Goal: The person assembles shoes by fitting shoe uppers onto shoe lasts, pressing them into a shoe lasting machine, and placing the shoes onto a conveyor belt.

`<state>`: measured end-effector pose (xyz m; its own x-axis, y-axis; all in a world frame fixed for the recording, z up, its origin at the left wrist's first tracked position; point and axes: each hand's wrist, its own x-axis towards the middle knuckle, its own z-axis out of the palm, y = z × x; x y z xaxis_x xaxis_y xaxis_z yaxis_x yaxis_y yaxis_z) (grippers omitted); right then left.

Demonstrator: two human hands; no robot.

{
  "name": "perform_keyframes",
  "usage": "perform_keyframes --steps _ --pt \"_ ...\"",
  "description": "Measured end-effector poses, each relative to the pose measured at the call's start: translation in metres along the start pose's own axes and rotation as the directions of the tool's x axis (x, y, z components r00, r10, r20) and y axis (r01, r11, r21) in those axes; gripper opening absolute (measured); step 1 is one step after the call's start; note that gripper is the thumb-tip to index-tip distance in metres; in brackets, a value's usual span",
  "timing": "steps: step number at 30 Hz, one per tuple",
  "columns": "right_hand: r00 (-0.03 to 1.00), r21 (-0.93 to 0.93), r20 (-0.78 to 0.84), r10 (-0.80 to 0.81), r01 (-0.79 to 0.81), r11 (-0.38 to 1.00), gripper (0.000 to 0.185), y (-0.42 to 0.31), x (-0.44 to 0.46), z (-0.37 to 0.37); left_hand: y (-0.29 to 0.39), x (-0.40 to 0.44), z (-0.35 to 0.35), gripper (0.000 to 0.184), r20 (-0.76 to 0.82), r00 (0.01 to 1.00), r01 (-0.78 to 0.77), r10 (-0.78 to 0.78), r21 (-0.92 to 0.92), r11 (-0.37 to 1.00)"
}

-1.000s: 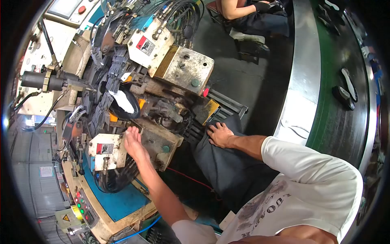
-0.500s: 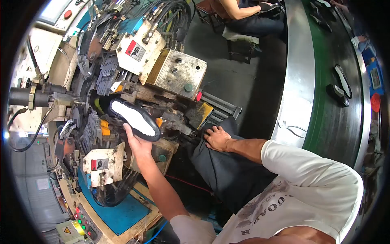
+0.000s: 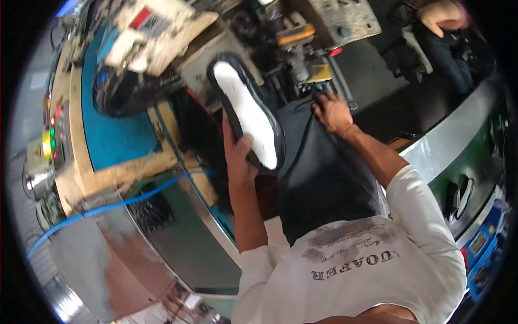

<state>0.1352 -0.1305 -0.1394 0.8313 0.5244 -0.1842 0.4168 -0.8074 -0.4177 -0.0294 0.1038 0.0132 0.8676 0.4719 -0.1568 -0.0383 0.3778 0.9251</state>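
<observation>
A black shoe upper with a white insole-shaped bottom (image 3: 244, 110) is in my left hand (image 3: 238, 156). The thumb lies along the white bottom's edge, while the other fingers are at the shoe's side and partly hidden. The shoe is tilted, bottom facing up, in front of the machine. My right hand (image 3: 334, 114) lies on the dark cloth over my leg (image 3: 329, 178), fingers a little apart and holding nothing.
The machine's worn metal housing (image 3: 162, 32) and a blue panel (image 3: 113, 119) are at upper left. A blue hose (image 3: 129, 201) crosses below them. Another person's arm (image 3: 440, 16) shows at upper right. Shoes (image 3: 459, 197) lie on the green conveyor (image 3: 483, 162).
My left hand has taken hold of the shoe, drawn it out of the machine and brought it closer to my body. The view has turned left and down. My right hand stays on my leg.
</observation>
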Motion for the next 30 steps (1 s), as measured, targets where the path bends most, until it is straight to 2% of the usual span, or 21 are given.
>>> perform_keyframes --steps 2,4,6,7,8,9,10,11,12,13,14,17,20,23,25,27,28,30 --pt "1.000 0.012 -0.007 -0.015 0.015 1.000 0.053 -0.002 -0.002 0.000 -0.022 -0.059 -0.053 0.100 -0.231 0.967 0.125 -0.109 0.057 0.990" --pt "0.996 0.010 -0.058 -0.066 0.066 0.998 0.054 0.003 -0.003 0.006 -0.029 -0.112 -0.106 0.094 -0.446 0.862 0.262 -0.242 -0.017 0.965" --pt "0.991 0.021 -0.091 -0.095 0.098 0.995 0.053 0.005 -0.004 0.008 -0.033 -0.156 -0.179 0.092 -0.589 0.774 0.345 -0.232 0.086 0.935" --pt "0.989 0.026 -0.105 -0.107 0.110 0.994 0.052 0.004 -0.005 0.009 -0.040 -0.178 -0.239 0.094 -0.684 0.710 0.429 -0.167 0.232 0.873" --pt "0.990 0.026 -0.093 -0.103 0.106 0.994 0.052 0.002 -0.005 0.007 -0.032 -0.188 -0.268 0.099 -0.763 0.639 0.483 -0.095 0.302 0.822" --pt "0.985 0.019 -0.120 -0.121 0.124 0.992 0.051 0.004 -0.004 0.011 -0.029 -0.199 -0.311 0.101 -0.744 0.667 0.496 0.052 0.494 0.714" --pt "0.984 0.015 -0.123 -0.132 0.135 0.991 0.051 0.004 -0.002 0.013 -0.035 -0.209 -0.366 0.097 -0.702 0.691 0.456 0.174 0.609 0.649" --pt "0.983 0.010 -0.120 -0.141 0.143 0.990 0.052 0.003 -0.002 0.012 -0.015 -0.201 -0.362 0.094 -0.719 0.653 0.540 0.238 0.662 0.520" --pt "0.984 -0.005 -0.109 -0.143 0.143 0.990 0.052 -0.001 -0.002 0.012 -0.015 -0.199 -0.392 0.096 -0.709 0.632 0.716 0.313 0.688 0.115" --pt "0.984 -0.021 -0.103 -0.145 0.144 0.989 0.052 -0.003 0.000 0.011 -0.016 -0.198 -0.419 0.102 -0.678 0.690 0.703 0.254 0.711 -0.013" --pt "0.985 -0.046 -0.092 -0.146 0.142 0.989 0.053 -0.004 0.001 0.013 -0.036 -0.210 -0.483 0.106 -0.544 0.804 0.575 0.241 0.814 -0.083" --pt "0.988 -0.067 -0.074 -0.137 0.133 0.989 0.052 -0.011 0.002 0.014 -0.053 -0.178 -0.528 0.107 -0.550 0.810 0.586 0.205 0.735 -0.341" --pt "0.991 -0.099 -0.063 -0.121 0.115 0.988 0.052 -0.018 0.000 0.012 -0.035 -0.158 -0.563 0.108 -0.521 0.844 0.537 0.130 0.812 -0.230" --pt "0.991 -0.123 -0.048 -0.128 0.121 0.985 0.053 -0.014 0.003 0.012 -0.029 -0.159 -0.592 0.110 -0.546 0.833 0.543 0.086 0.780 -0.311" --pt "0.992 -0.133 -0.043 -0.122 0.116 0.984 0.054 -0.006 0.004 0.012 -0.035 -0.166 -0.585 0.113 -0.415 0.894 0.448 0.170 0.813 -0.371" --pt "0.992 -0.136 -0.037 -0.120 0.114 0.984 0.055 -0.003 0.002 0.010 -0.009 -0.157 -0.545 0.112 -0.603 0.796 0.584 0.047 0.746 -0.320" --pt "0.995 -0.145 -0.021 -0.095 0.091 0.985 0.056 -0.006 0.001 0.007 -0.010 -0.162 -0.552 0.113 -0.563 0.825 0.539 0.055 0.754 -0.376" --pt "0.995 -0.136 -0.008 -0.098 0.096 0.986 0.056 -0.002 0.003 0.003 -0.029 -0.176 -0.623 0.114 -0.493 0.866 0.455 0.079 0.714 -0.532"
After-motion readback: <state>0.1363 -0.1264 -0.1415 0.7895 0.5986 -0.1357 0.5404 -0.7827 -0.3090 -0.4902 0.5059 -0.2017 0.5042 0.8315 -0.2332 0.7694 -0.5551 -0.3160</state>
